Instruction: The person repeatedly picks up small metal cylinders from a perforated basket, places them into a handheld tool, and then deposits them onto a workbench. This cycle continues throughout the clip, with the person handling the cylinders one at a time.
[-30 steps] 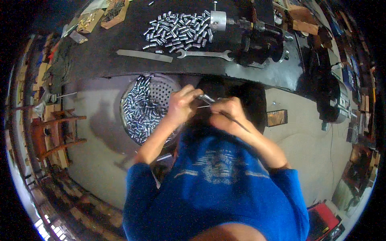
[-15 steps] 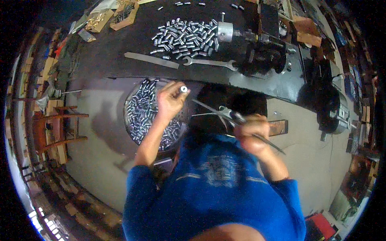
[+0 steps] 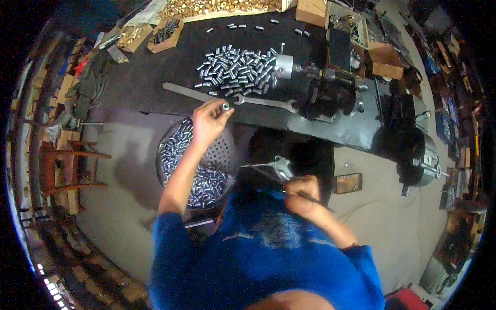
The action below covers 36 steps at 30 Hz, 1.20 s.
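My left hand (image 3: 205, 125) is closed on a small metal sleeve (image 3: 226, 106), its round open end showing between the fingertips. The hand is at the bench's front edge, just short of an open-end wrench (image 3: 266, 103) and a flat steel bar (image 3: 188, 92). Beneath my left forearm is a round perforated basin (image 3: 223, 154), partly filled with similar sleeves (image 3: 206, 186). Close to my body, my right hand (image 3: 305, 196) grips a silver air blow gun (image 3: 281, 169). Its thin nozzle points left toward the basin; the fingers partly hide its handle.
A pile of metal sleeves (image 3: 235, 70) lies on the dark bench (image 3: 150, 77), beside a silver cylindrical chuck (image 3: 283, 67). Farther back are a box of dark pins (image 3: 165, 35) and many brass parts (image 3: 222, 7). A wooden chair (image 3: 75, 165) stands left; a machine (image 3: 421, 160) is right.
My left hand has moved forward to the bench edge, still holding the sleeve. My right hand has drawn left and closer to my body with the blow gun. The whole view has shifted slightly.
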Available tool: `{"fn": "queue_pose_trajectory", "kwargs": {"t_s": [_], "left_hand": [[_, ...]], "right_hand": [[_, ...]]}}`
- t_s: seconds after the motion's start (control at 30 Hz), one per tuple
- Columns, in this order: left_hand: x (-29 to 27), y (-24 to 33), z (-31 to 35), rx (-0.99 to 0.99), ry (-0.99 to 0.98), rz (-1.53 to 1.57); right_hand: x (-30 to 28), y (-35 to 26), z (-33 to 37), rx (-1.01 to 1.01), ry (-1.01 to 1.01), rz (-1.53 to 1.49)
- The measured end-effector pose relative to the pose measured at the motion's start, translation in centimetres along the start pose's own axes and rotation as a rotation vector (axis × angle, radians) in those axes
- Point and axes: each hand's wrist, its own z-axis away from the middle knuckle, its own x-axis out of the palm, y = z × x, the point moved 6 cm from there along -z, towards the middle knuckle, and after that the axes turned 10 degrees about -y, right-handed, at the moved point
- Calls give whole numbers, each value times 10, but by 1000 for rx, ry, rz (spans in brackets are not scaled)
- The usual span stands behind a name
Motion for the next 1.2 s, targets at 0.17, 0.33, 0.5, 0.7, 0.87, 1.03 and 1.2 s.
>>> {"fn": "queue_pose_trajectory", "kwargs": {"t_s": [0.17, 0.33, 0.5, 0.7, 0.87, 1.03, 1.2], "left_hand": [[14, -24, -62, -76, -121, -264], [19, -41, -126, -138, -120, -410], [-1, -38, -148, -71, 39, -310], [-26, -43, -88, -98, -36, 11], [-46, -90, 50, -447, 119, 419], [23, -212, 172, -701, -418, -80], [37, -236, 171, -945, -448, -497]], "right_hand": [[6, -4, 0, 16, -48, -7], [4, 0, 7, 41, -5, 34], [-1, -5, 5, 56, 25, 70], [5, 15, 14, 61, 59, 116], [11, 25, 17, 86, 35, 81], [15, 21, 7, 108, -39, 134], [16, 14, 4, 99, -12, 65]]}}
